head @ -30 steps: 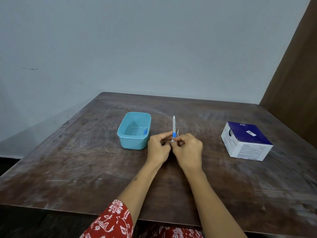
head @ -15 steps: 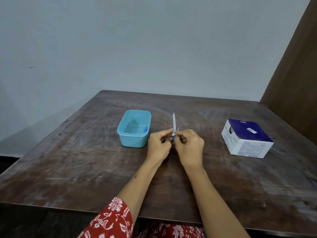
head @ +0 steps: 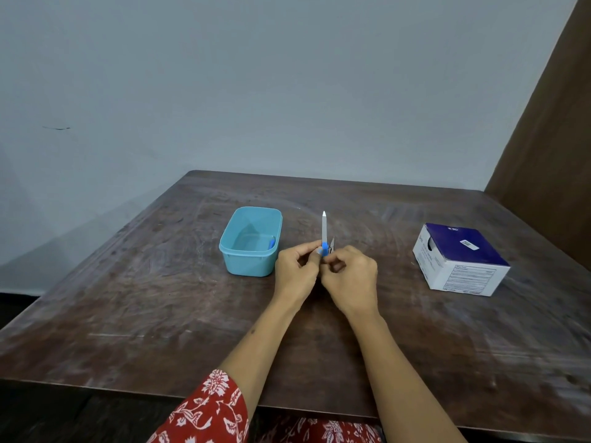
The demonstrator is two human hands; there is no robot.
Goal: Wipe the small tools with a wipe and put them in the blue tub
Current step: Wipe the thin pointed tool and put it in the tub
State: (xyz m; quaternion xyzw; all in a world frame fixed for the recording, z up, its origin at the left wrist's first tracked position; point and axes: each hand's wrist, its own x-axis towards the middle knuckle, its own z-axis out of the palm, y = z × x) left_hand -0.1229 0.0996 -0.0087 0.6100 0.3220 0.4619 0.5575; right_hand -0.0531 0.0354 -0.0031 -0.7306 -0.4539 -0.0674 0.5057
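On the table (head: 134,302), at ten o'clock from the hands, the blue tub (head: 251,241) already holds one small blue item against its right wall. The left hand (head: 295,273) pinches the blue base of a white-bladed tool (head: 324,231), which stands upright just right of the tub. The right hand (head: 351,276), fingers curled, works at that base beside a small metal piece; no wipe is visible. This looks like the wiping step; next comes a short carry toward ten o'clock. A boxed pack (head: 460,263) sits at three o'clock.
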